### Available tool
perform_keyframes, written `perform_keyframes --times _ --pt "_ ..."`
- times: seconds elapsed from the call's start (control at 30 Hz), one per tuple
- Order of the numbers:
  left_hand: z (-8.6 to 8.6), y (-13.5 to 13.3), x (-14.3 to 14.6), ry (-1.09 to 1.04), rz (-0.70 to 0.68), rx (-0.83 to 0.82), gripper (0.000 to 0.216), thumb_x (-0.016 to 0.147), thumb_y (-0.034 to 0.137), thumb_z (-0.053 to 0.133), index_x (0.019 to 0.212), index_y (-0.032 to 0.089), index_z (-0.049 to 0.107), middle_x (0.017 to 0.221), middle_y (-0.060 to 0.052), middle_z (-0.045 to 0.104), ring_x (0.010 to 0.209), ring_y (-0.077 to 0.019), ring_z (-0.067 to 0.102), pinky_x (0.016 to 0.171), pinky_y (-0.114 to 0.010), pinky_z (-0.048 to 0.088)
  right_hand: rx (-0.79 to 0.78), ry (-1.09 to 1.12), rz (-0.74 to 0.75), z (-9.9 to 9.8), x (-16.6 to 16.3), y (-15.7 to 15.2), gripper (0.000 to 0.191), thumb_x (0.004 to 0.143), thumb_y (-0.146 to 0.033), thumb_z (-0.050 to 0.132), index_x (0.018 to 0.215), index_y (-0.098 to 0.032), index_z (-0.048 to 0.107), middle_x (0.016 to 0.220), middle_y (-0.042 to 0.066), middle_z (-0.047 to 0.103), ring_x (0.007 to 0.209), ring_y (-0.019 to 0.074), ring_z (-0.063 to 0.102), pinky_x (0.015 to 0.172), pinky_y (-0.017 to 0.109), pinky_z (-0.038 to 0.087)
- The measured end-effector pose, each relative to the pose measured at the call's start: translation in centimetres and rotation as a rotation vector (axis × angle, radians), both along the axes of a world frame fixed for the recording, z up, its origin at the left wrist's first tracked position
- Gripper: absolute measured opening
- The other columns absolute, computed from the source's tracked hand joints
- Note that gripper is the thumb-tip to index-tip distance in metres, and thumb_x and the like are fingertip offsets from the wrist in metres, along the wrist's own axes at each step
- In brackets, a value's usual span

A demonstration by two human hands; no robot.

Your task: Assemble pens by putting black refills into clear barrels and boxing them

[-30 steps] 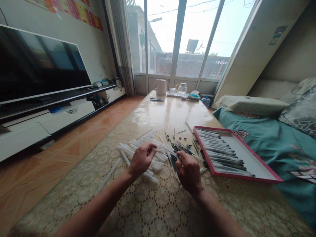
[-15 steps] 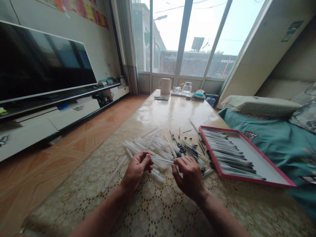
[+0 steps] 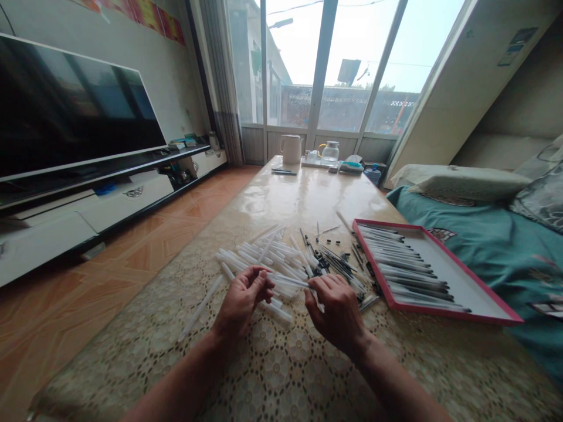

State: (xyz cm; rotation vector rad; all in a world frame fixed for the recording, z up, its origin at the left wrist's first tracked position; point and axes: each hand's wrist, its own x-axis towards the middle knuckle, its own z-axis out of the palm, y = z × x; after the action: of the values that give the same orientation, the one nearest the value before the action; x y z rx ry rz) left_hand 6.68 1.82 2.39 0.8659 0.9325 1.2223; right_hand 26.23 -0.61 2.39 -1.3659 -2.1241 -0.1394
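White plastic: the tube spans your hands, twelve o'clock. Your right hand pinches its three-o'clock end; your left hand curls half-closed at nine, its hold unclear. Likely light, stiff, slippery; pinch near the ends.

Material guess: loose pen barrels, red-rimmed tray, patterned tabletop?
Loose pen barrels: probably plastic, smooth; they look milky and translucent.
Red-rimmed tray: likely cardboard, from its thin straight walls and pale floor; plastic possible.
Patterned tabletop: perhaps vinyl-covered, glossy; window light reflects off its far end.
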Motion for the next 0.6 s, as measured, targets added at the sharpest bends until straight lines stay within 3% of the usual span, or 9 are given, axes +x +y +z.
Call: perform_keyframes --times 0.27,0.6 --pt "-0.07 -0.16 0.56 0.029 -0.079 0.013 0.032 0.07 0.038 0.073 0.086 0.014 0.06 0.061 0.001 0.063 0.051 -0.0087 0.056 0.048 -0.019 0.045 -0.003 -0.003 0.03 -0.19 -0.32 -0.12 0.017 0.088 -0.022 0.045 0.077 -0.017 0.057 0.071 0.004 0.058 0.071 0.0182 0.05 0.071 0.031 0.031" --pt "-0.25 0.02 0.13 0.081 -0.056 0.009 0.032 0.072 0.038 0.072 0.089 0.014 0.059 0.061 0.001 0.063 0.051 -0.0084 0.056 0.049 -0.018 0.045 -0.028 -0.107 0.083 -0.92 -0.8 0.14 0.014 0.093 -0.02 0.046 0.082 -0.02 0.054 0.072 0.001 0.06 0.066 0.016 0.051 0.064 0.028 0.028"
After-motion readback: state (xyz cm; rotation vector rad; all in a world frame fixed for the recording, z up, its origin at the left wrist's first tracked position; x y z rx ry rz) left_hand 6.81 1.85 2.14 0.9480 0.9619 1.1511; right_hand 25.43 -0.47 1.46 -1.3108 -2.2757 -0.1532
